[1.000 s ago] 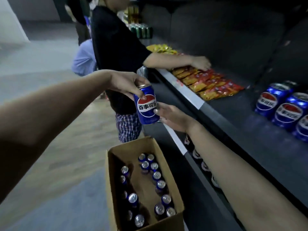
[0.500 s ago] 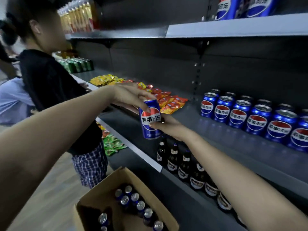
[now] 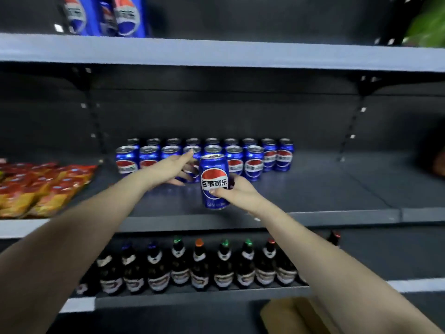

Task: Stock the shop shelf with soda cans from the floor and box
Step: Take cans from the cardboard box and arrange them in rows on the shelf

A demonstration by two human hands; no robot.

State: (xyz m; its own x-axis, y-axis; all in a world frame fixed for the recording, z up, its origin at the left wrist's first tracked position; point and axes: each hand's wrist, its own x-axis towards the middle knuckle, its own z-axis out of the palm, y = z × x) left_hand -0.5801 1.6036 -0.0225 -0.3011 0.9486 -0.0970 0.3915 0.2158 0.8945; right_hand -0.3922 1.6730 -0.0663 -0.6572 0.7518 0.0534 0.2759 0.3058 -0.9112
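So the handoff's done: a second ago both hands were on the can over the box, now the left hand (image 3: 172, 168) has let go, its grip spread and reaching into the shelved cans (image 3: 204, 156). The soda can (image 3: 213, 181) sits upright in the right hand (image 3: 237, 192), pinched around its lower half, above the middle shelf (image 3: 325, 189). Looks like it's next in the front row.

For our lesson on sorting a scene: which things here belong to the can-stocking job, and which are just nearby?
Job:
held can
right hand, grip closed on that can
left hand, open by the row
shelved cans
middle shelf
box

Nearby:
snack packets
bottles
top-shelf packs
plant
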